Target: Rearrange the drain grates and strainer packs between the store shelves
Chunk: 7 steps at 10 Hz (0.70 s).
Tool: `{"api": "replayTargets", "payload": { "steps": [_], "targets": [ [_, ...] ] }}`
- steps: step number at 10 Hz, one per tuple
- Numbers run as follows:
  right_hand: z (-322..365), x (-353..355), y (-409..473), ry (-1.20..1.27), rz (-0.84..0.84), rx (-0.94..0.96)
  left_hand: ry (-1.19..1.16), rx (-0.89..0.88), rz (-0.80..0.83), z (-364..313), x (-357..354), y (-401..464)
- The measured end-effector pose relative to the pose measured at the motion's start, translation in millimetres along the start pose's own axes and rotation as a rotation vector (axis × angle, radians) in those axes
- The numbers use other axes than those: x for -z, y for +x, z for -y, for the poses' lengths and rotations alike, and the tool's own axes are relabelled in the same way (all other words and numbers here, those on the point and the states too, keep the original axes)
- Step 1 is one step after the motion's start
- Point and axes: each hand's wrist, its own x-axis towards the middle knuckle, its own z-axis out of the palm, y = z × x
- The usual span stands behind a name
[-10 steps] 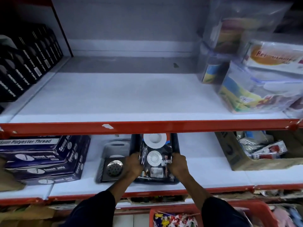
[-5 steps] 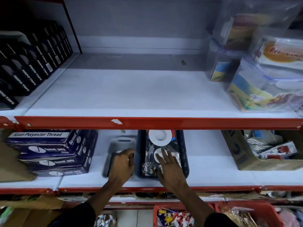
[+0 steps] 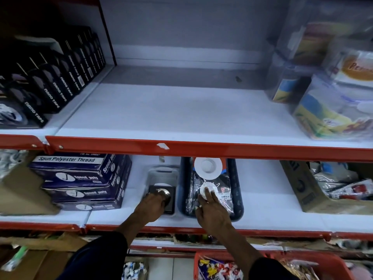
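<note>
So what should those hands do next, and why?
Probably close the left hand around the drain grate and lift it out: its fingers already rest on it, and the upper shelf has bare space. The right hand lies flat on the strainer packs.

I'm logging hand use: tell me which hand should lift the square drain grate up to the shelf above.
Left. The left hand already rests on the square drain grate, fingers curled over its dome. The right hand lies flat on the strainer packs in the dark tray.

Stacked thread boxes (image 3: 80,178), black tape packs (image 3: 50,85), cardboard box (image 3: 302,190), red basket (image 3: 302,265)
</note>
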Motion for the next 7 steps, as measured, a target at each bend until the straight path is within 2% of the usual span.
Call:
{"api": "replayTargets", "payload": {
  "steps": [5, 6, 7],
  "targets": [
    [18.7, 49.7, -51.4, -0.140, 0.167, 0.077, 0.052, -0.033, 0.030, -20.3, -6.9, -56.1],
    [22.3, 52.4, -62.0, -0.136, 0.184, 0.089, 0.043, -0.036, 0.094, -25.8, -1.0, -66.6],
    [24.2, 58.8, -68.3, -0.122, 0.148, 0.074, 0.069, -0.080, 0.028, -38.9, 10.2, -72.6]
  ]
}}
